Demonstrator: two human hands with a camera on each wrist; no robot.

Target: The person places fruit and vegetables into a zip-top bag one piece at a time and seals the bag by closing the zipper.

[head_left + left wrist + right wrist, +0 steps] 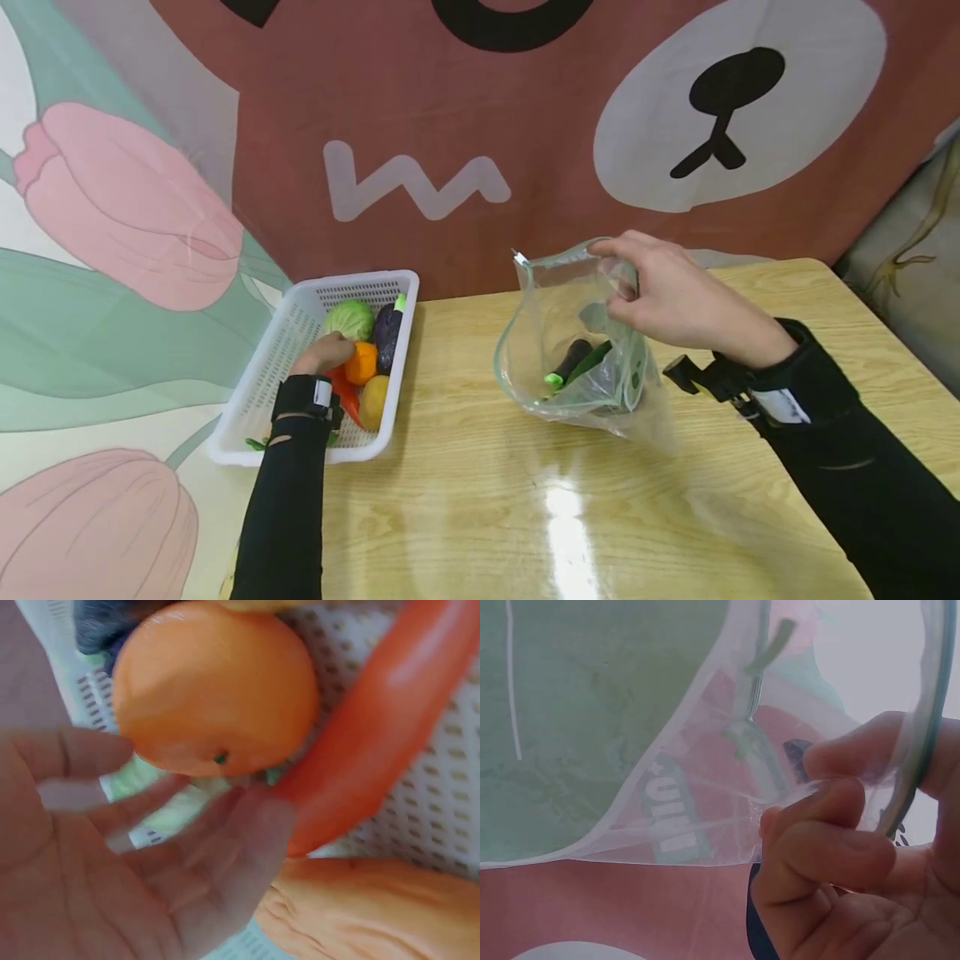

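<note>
Over the white plastic basket (247, 383), my left hand (322, 353) reaches in beside an orange (362, 363). Its slightly bent fingers are close to the orange (217, 686) and a red pepper (382, 720) in the left wrist view; contact is hard to tell and they grip nothing. On the right, my right hand (667, 292) pinches the rim of a clear zip bag (547, 308) between thumb and fingers, keeping its mouth spread. Inside lie a dark eggplant-like piece (573, 358) and a green cucumber-like piece (588, 363).
A green cabbage (350, 320), dark purple eggplants (387, 333) and a yellow round fruit (373, 402) share the basket. A wrinkled orange-tan long piece (382, 907) lies below the pepper. The wooden table (450, 500) meets a printed cloth (450, 100) at the back.
</note>
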